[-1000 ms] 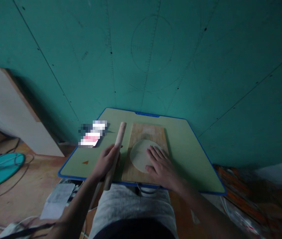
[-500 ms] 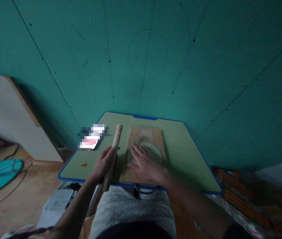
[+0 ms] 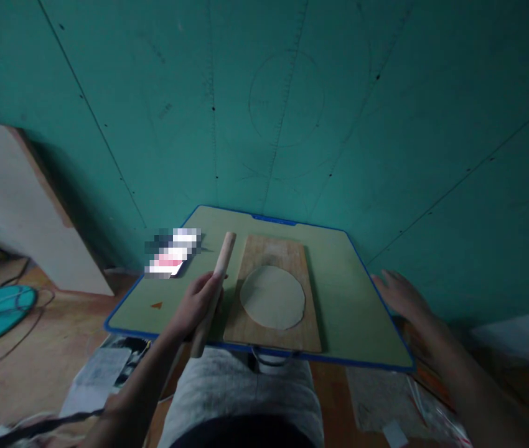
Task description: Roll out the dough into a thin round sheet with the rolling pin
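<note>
My left hand (image 3: pixel 200 303) is wrapped around a wooden rolling pin (image 3: pixel 226 255), held slanting at the left of the cutting board. A flat round sheet of dough (image 3: pixel 272 297) lies on the wooden cutting board (image 3: pixel 274 247). My right hand (image 3: pixel 399 295) is off the board, beyond the right edge of the table, its fingers stretched out and partly apart. Nothing shows in that hand. The cutting board rests on a pale green tabletop (image 3: pixel 343 298) with a blue rim.
A phone-like device (image 3: pixel 173 252), pixelated, lies at the table's left. A small orange triangle (image 3: pixel 157 305) marks the tabletop. A green wall (image 3: pixel 287 112) rises behind the table. A pale panel (image 3: pixel 26 199) leans at the left, near a teal round object (image 3: pixel 0 316) on the floor.
My right hand has lifted off the dough and swung right, past the table's edge, leaving the whole dough sheet visible. My left hand still grips the rolling pin in about the same place.
</note>
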